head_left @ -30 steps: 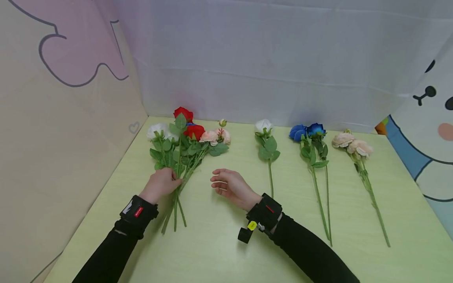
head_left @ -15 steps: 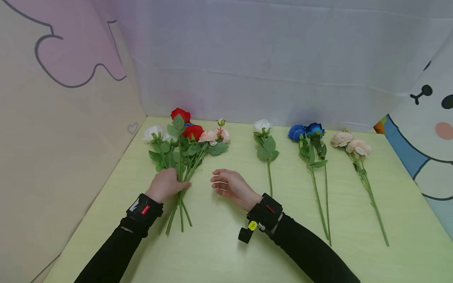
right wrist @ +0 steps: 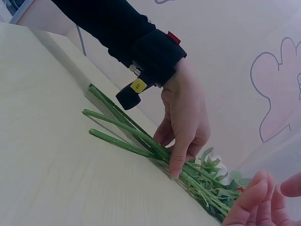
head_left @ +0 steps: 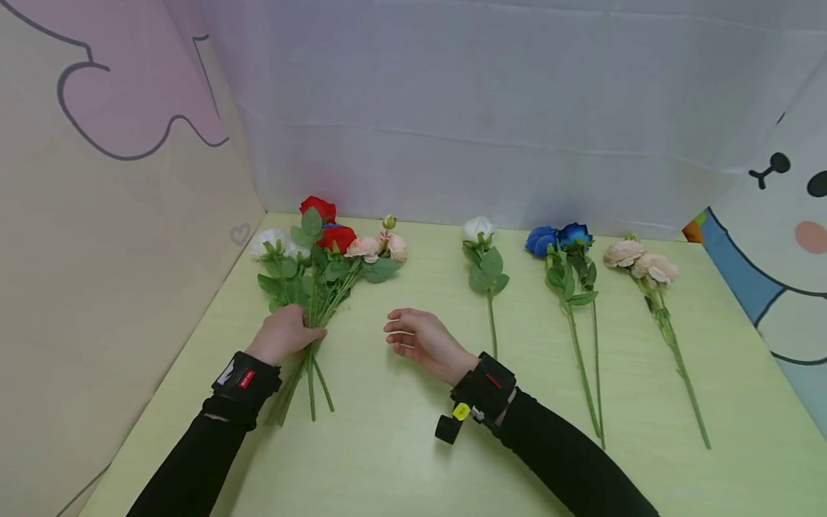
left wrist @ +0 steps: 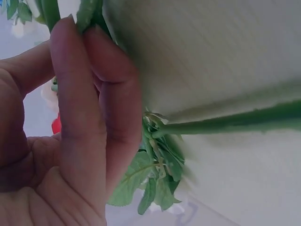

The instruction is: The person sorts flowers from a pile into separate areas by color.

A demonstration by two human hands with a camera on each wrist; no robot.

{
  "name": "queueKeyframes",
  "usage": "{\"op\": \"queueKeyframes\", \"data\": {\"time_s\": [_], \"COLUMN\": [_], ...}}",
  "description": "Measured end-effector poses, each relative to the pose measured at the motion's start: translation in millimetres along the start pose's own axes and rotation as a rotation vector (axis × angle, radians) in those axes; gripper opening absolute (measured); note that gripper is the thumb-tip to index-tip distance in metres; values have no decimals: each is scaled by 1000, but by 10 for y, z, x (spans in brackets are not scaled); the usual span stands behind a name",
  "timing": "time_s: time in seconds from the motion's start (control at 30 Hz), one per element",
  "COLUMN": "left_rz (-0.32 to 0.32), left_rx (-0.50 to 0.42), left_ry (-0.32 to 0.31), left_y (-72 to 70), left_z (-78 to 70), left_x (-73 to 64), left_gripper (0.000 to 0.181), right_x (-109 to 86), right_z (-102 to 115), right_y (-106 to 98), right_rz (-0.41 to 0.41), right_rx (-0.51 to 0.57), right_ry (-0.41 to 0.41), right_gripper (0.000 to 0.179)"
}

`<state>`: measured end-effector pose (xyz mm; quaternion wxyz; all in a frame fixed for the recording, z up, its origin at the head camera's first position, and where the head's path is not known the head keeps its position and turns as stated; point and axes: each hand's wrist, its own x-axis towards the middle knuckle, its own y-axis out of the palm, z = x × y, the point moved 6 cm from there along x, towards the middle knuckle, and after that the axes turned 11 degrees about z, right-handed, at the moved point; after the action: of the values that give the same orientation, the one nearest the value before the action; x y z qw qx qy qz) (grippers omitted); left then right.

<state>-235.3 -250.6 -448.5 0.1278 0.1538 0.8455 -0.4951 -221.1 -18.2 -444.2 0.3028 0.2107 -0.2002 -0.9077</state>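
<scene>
My left hand (head_left: 284, 334) grips a bunch of flower stems (head_left: 311, 373) on the left side of the table. In the left wrist view, fingertips (left wrist: 70, 35) pinch green stems at the top edge. The bunch carries red roses (head_left: 337, 237), white flowers (head_left: 274, 243) and pink flowers (head_left: 365, 247), with a bit of blue partly hidden behind the red. Its stem ends fan out below the hand, as the right wrist view also shows. My right hand (head_left: 426, 343) hovers to the right of the bunch, its fingers loosely bent around nothing.
Right of the bunch lies a single white rose (head_left: 479, 230), its lower stem hidden behind the right wrist. Farther right are two blue roses (head_left: 575, 235) and pale pink flowers (head_left: 655, 269) on long stems. A white cloth wall (head_left: 452, 143) rises behind the table (head_left: 400, 459).
My left hand shifted slightly right along the stems, then moved left with the bunch, whose flower heads now lie farther left. The right hand has stayed in place.
</scene>
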Motion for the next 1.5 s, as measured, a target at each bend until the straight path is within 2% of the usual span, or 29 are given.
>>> {"op": "queueKeyframes", "data": {"time_s": [0.2,0.43,0.6,0.7,0.77,0.8,0.97,1.07,1.23,1.4,1.5], "left_rz": [-2,-14,-68,-62,-32,-6,130,177,185,160,143], "left_rx": [-12,2,-12,-56,-121,-182,-572,-732,-849,-902,-945], "left_ry": [2,-31,2,26,42,55,111,136,156,153,159], "left_y": [-121,-234,-278,-297,-307,-306,-269,-242,-212,-214,-230], "left_z": [152,326,386,398,399,398,397,400,398,354,320], "left_x": [-44,-58,-82,-88,-88,-87,-77,-70,-59,-68,-68], "left_gripper": [45,43,41,38,36,36,43,50,56,59,55], "right_x": [11,20,24,22,22,22,27,31,28,23,23], "right_z": [-5,-9,-12,-10,-8,-7,-8,-12,-8,1,6], "right_y": [12,33,34,33,36,37,37,32,22,18,15], "right_rz": [3,-5,-1,0,3,5,8,8,7,2,3], "right_rx": [0,-7,-9,-9,-5,-3,3,2,9,12,11], "right_ry": [2,1,7,8,7,7,8,10,10,10,13], "right_gripper": [26,18,25,23,23,23,26,26,20,13,14]}}
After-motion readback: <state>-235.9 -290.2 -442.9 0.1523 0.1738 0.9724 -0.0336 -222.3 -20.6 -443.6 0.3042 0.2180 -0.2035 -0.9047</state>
